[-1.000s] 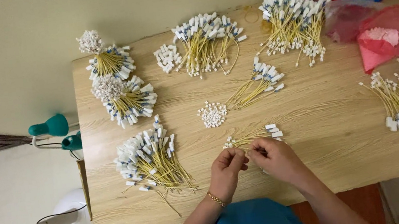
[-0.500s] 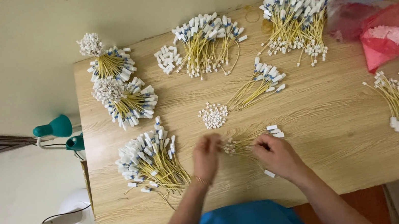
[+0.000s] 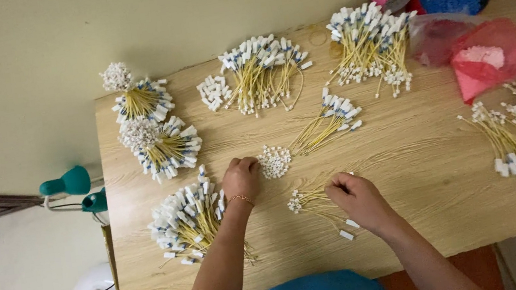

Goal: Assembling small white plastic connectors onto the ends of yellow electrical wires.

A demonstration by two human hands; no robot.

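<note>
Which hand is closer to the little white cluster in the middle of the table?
Left. The left hand sits right beside the white cluster, about touching it. The right hand is lower and off to the other side, on a small yellow wire bundle.

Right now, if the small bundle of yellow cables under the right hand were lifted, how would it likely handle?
Probably floppy: the small bundle's thin yellow strands already curve and splay on the wooden table. Likely light. The white connector ends may dangle and snag, since the right hand pins only one end.

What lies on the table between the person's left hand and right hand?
In the head view, between the left hand and right hand lies a small bunch of yellow cables, its white ends toward the left; otherwise bare wooden table.
</note>
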